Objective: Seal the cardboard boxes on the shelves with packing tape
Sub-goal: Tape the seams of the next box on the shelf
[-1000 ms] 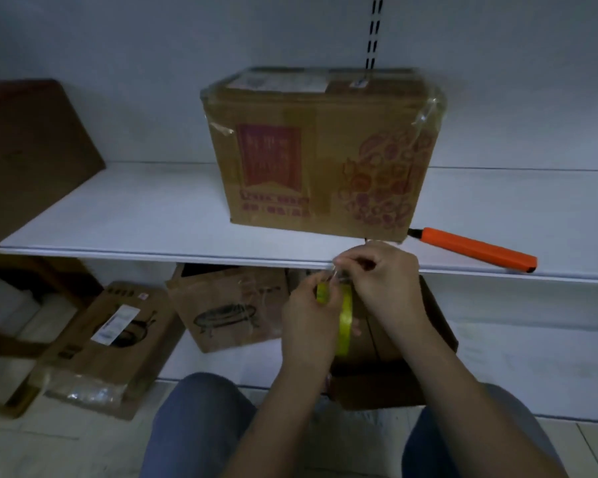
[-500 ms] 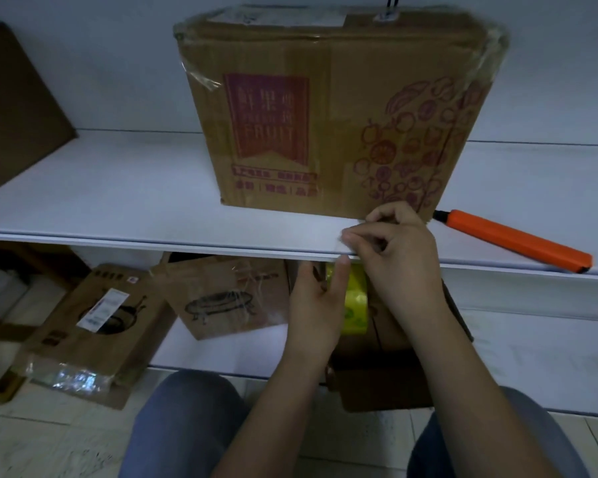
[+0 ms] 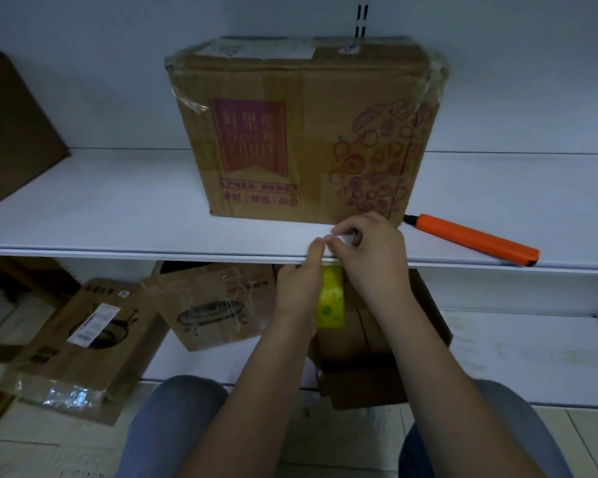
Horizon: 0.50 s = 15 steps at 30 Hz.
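While left hand [image 3: 299,293] grips half-hidden tape roll [image 3: 331,300], right hand [image 3: 370,250] pinches barely visible tape end.

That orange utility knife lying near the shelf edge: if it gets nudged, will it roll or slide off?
The long orange utility knife looks flat-sided, so it would probably slide, not roll. Its rigid plastic body should stay stiff and seems light for its length. Its right end sits close to the front lip of the smooth white shelf, so a forward push could likely tip it over the edge.
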Each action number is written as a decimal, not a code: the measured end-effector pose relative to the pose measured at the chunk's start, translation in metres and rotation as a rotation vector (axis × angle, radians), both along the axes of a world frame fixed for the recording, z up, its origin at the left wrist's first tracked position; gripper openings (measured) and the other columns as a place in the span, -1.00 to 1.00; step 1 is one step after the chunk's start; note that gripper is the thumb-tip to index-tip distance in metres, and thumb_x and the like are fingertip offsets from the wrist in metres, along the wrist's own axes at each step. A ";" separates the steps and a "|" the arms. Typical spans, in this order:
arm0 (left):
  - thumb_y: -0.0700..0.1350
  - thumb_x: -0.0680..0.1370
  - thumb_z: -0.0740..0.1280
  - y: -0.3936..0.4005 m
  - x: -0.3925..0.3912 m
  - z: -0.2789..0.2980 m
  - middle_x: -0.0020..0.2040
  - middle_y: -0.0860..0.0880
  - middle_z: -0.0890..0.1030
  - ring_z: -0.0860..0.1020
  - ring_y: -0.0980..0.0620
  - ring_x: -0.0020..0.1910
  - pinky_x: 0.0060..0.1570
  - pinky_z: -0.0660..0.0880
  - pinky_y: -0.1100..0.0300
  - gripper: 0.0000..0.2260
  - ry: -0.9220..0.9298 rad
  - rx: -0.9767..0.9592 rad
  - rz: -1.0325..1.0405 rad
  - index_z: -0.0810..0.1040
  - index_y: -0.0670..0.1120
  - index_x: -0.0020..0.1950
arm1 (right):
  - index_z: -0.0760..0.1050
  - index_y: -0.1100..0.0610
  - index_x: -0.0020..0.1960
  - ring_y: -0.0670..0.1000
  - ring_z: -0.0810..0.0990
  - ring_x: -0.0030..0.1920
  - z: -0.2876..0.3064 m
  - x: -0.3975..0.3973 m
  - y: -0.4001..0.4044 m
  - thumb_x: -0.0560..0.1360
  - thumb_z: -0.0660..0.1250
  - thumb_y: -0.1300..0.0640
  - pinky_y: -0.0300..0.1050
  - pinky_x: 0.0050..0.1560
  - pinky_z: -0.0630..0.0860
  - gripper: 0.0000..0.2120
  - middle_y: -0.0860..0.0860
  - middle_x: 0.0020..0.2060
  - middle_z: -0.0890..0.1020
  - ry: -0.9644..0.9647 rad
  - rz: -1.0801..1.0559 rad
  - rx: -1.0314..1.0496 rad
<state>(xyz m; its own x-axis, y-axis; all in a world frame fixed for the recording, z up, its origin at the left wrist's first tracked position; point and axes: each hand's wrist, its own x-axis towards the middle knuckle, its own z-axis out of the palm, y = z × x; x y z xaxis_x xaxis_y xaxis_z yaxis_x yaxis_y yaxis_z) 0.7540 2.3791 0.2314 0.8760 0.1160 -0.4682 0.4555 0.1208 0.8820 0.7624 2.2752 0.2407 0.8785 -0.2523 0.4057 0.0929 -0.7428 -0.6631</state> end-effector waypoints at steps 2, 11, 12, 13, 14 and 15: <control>0.46 0.13 0.37 0.002 0.003 0.001 0.13 -0.12 0.64 0.64 -0.14 0.05 0.15 0.58 -0.12 -0.04 0.036 -0.011 -0.020 0.51 -0.15 0.33 | 0.63 0.08 -0.09 -0.11 0.47 -0.16 0.001 0.000 0.003 0.47 0.47 0.05 -0.43 -0.22 0.25 -0.90 -0.05 -0.10 0.54 0.011 -0.030 0.018; 0.25 0.64 0.10 0.071 -0.021 0.040 -0.18 -0.12 0.66 0.63 -0.16 -0.02 0.00 0.52 0.12 -0.45 -0.345 0.979 -0.260 0.62 -0.12 -0.21 | 0.63 0.18 0.06 -0.07 0.55 -0.05 0.040 -0.052 -0.024 0.57 0.32 0.26 -0.45 -0.03 0.32 -0.87 0.04 -0.05 0.62 -0.379 -0.139 0.018; 0.18 0.64 0.14 0.081 -0.025 0.058 -0.29 -0.07 0.63 0.64 -0.14 -0.13 -0.06 0.56 0.06 -0.52 -0.457 1.050 -0.189 0.56 -0.11 -0.28 | 0.62 0.19 0.09 -0.09 0.54 -0.03 0.055 -0.056 -0.032 0.59 0.30 0.27 -0.46 0.02 0.34 -0.85 0.04 -0.03 0.62 -0.480 -0.169 0.039; 0.12 0.63 0.16 0.086 -0.023 0.073 -0.33 -0.05 0.61 0.62 -0.13 -0.21 -0.13 0.57 0.01 -0.58 -0.577 1.075 -0.087 0.54 -0.10 -0.28 | 0.61 0.20 0.14 -0.10 0.55 0.00 0.071 -0.056 -0.040 0.61 0.27 0.26 -0.43 0.08 0.37 -0.82 0.03 0.00 0.62 -0.561 -0.187 0.053; 0.08 0.63 0.16 0.090 -0.020 0.091 -0.33 -0.06 0.61 0.60 -0.15 -0.25 -0.19 0.55 0.00 -0.64 -0.702 1.099 0.028 0.53 -0.09 -0.24 | 0.60 0.21 0.19 -0.09 0.56 0.05 0.088 -0.051 -0.046 0.63 0.25 0.24 -0.37 0.14 0.41 -0.79 0.03 0.05 0.63 -0.613 -0.192 0.059; 0.05 0.64 0.15 0.093 -0.012 0.108 -0.29 -0.08 0.60 0.57 -0.17 -0.26 -0.24 0.52 0.00 -0.69 -0.826 1.120 0.130 0.53 -0.07 -0.18 | 0.58 0.20 0.25 -0.08 0.56 0.11 0.105 -0.042 -0.052 0.65 0.22 0.21 -0.32 0.20 0.42 -0.75 0.04 0.11 0.63 -0.632 -0.185 0.058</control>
